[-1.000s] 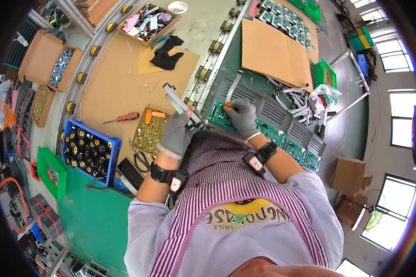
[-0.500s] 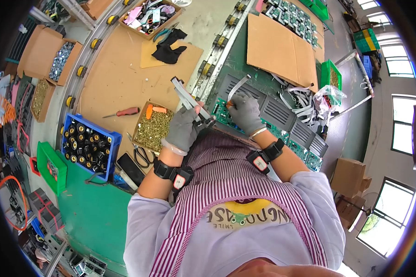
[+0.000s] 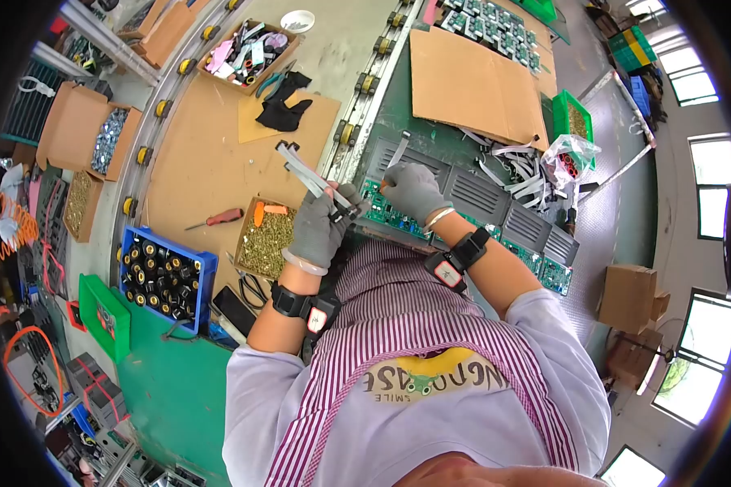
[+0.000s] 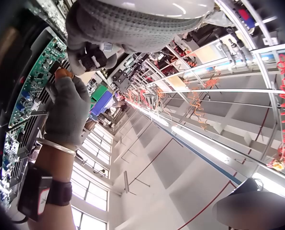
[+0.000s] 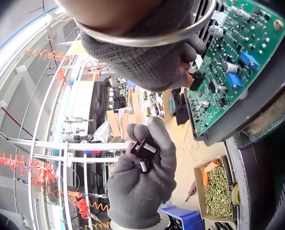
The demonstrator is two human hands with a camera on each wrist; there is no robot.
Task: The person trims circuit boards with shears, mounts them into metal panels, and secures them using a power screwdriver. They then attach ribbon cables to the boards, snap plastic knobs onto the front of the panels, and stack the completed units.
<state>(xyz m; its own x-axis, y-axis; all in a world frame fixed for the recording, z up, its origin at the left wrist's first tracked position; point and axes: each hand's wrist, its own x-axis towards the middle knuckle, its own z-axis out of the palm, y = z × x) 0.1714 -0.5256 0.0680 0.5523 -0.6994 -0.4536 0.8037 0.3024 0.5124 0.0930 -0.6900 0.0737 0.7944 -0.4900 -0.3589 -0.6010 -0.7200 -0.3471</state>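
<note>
At circuit board [image 3: 380,209], right hand [image 3: 415,191], left hand [image 3: 313,232] gripping cables [image 3: 305,172], "SMILE" [image 3: 392,398]

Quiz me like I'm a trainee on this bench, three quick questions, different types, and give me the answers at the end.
1. What does the left hand hold?
A) scissors
B) flat ribbon cables
C) pliers

2. True or false: the red-handled screwdriver lies inside the blue crate.

3. Fill in the colour: the cardboard box nearest the left hand holds small brass-coloured parts with two ____ pieces on top.

Key: 1 B; 2 false; 3 orange
</note>
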